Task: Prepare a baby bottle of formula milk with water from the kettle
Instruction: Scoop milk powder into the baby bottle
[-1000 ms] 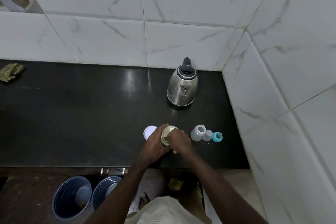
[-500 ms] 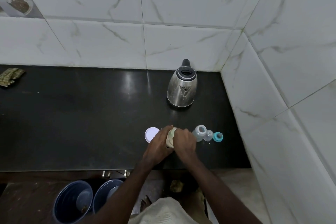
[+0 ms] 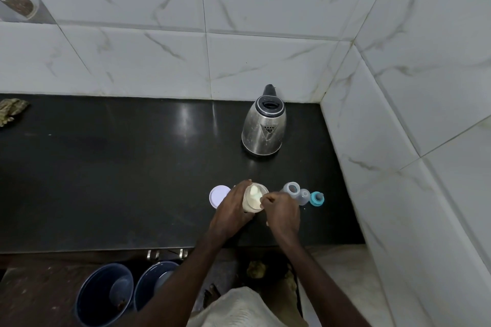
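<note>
Change: the right hand [image 3: 283, 211] has been sliding off the mouth of the formula jar [image 3: 253, 200] toward its right rim, so the powder inside, covered a moment ago, is now showing.
Left hand: the left hand [image 3: 231, 210] is wrapping the jar's left wall, its grip closing round the body with fingers curled and fingertips reaching the far rim.
Right hand: its grip is narrowing to a pinch, the fingers curling at the jar's right rim and holding the handle of the scoop [image 3: 255, 192].
Formula jar: a round, open-topped jar is standing low in the middle of the frame, holding pale cream powder with the white plastic scoop lying in it.
Lid: a flat, round white lid [image 3: 218, 195] is lying on the tabletop [image 3: 106, 167] just left of the jar, partly under the left hand.
Baby bottle: a clear plastic baby bottle [image 3: 291, 190] is standing open-mouthed just right of the right hand; what is in it cannot be told.
Bottle parts: a small clear cap [image 3: 304, 196] is touching the bottle's right side, and a teal teat ring [image 3: 316, 199] is sitting beside that.
Kettle: a dome-shaped brushed-steel kettle [image 3: 264, 129] with a black rim and handle is standing above the jar, near the corner, well apart from both hands.
Tabletop: a black, polished stone slab is reflecting light.
Walls: glossy white marble-veined tiles [image 3: 265, 61] are meeting in a corner at the right.
Cloth: a crumpled greenish cloth [image 3: 10, 111] is lying at the left edge.
Buckets: two dark blue round buckets [image 3: 105, 295] are standing on the floor at lower left.
</note>
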